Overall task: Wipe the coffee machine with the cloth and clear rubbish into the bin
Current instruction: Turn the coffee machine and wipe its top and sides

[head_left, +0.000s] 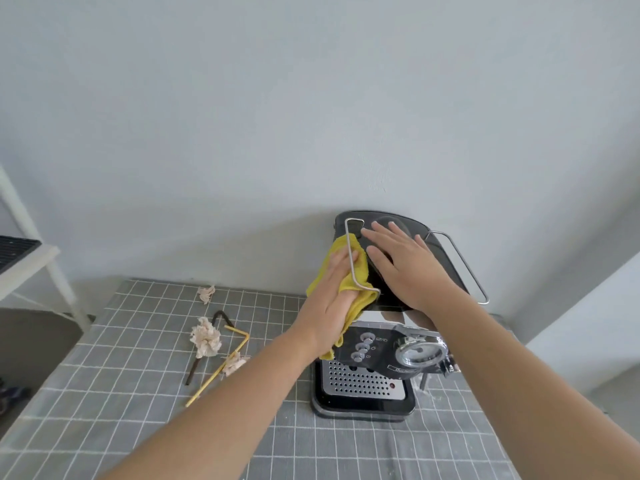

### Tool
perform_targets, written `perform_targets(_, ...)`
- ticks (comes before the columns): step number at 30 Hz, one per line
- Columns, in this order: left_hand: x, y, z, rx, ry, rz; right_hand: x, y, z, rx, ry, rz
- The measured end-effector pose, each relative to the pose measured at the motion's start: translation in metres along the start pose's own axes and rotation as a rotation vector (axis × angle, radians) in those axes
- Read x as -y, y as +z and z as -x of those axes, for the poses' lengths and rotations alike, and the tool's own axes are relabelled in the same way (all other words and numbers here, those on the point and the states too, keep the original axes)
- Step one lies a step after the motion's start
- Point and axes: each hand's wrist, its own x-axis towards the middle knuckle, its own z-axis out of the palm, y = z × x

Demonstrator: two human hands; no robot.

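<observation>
Our left hand (332, 292), fingers flat, presses the yellow fabric cloth (362, 271) against the black-and-steel coffee machine (381, 341), seemingly its side; right hand (405, 265), spread wide, steadies the top

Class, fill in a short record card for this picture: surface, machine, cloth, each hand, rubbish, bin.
surface: grey checked tablecloth
machine: black and silver coffee machine, against the wall
cloth: yellow cloth, on the machine's top left edge
left hand: flat, presses the cloth
right hand: flat on the machine's top
rubbish: three crumpled paper scraps, yellow straw, brown straw, left of the machine
bin: not in view
</observation>
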Motion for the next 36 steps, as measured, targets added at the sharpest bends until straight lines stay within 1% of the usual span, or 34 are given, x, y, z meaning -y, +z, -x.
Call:
perform_targets(3,0.003,0.006,0.03,-0.006,0.055,0.065,-0.002,0.0,-0.001,0.049,-0.02,-0.033)
perform_targets(6,0.005,0.009,0.034,-0.011,0.023,0.153,0.004,-0.003,-0.003,0.061,-0.005,-0.088)
perform_targets(8,0.007,0.011,0.022,-0.036,-0.015,0.221,0.012,-0.003,-0.006,0.076,0.003,-0.104)
perform_targets(10,0.009,0.01,0.005,-0.061,-0.042,0.264,0.019,0.001,-0.007,0.069,-0.011,0.01)
perform_targets(12,0.012,0.004,-0.016,-0.072,-0.067,0.251,0.022,0.006,-0.006,0.049,-0.019,0.085)
perform_targets(17,0.016,-0.014,-0.055,-0.04,-0.15,0.219,0.025,0.007,-0.003,0.043,-0.062,0.074)
perform_targets(19,0.012,-0.011,-0.043,-0.044,-0.131,0.261,0.025,0.009,-0.005,0.054,-0.066,0.058)
perform_targets(22,0.004,0.017,0.015,-0.047,-0.118,0.439,0.023,0.009,-0.006,0.045,-0.059,0.039)
perform_targets(24,0.005,0.039,0.061,-0.108,-0.102,0.465,0.023,0.009,-0.006,0.043,-0.057,0.036)
perform_targets(26,0.01,0.052,0.079,-0.181,-0.081,0.45,0.023,0.008,-0.005,0.043,-0.058,0.018)
perform_targets(28,0.012,0.046,0.064,-0.155,-0.105,0.469,0.024,0.008,-0.005,0.049,-0.052,-0.002)
perform_targets(31,0.018,0.026,0.009,-0.132,-0.153,0.445,0.025,0.008,-0.004,0.045,-0.047,-0.015)
perform_targets(33,0.022,0.017,-0.016,-0.157,-0.174,0.408,0.027,0.007,-0.003,0.046,-0.049,-0.018)
perform_targets(36,0.014,0.028,0.007,-0.192,-0.186,0.44,0.027,0.004,-0.003,0.075,-0.06,-0.02)
